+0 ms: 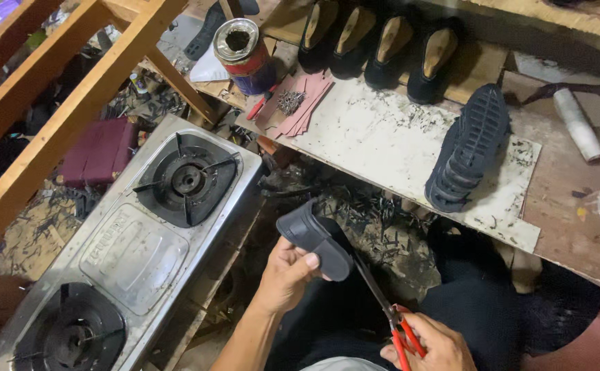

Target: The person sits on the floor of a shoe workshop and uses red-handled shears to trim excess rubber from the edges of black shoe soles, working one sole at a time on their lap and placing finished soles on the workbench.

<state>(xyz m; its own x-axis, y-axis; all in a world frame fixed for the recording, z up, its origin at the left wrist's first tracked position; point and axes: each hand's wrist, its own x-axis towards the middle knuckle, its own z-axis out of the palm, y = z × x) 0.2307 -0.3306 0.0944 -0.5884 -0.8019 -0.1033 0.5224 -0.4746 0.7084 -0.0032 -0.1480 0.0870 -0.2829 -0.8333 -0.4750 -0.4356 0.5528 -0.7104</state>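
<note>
My left hand (pixel 287 275) grips a dark grey rubber shoe sole piece (pixel 315 237), thumb pressed on its lower edge. My right hand (pixel 429 343) holds red-handled scissors (pixel 386 306), whose blades reach up under the sole piece's edge. Both hands are low in the view, above my dark-clothed lap. A finished black shoe sole (pixel 470 148) lies tread up on the white work board (pixel 382 141) beyond them.
A steel two-burner gas stove (pixel 135 240) sits to the left. Wooden beams (pixel 52 117) cross the upper left. Several black shoes on lasts (pixel 375 38) line the back, beside an open tin can (pixel 243 51), small nails and reddish sheets (pixel 300 103). A white roll (pixel 578 124) lies right.
</note>
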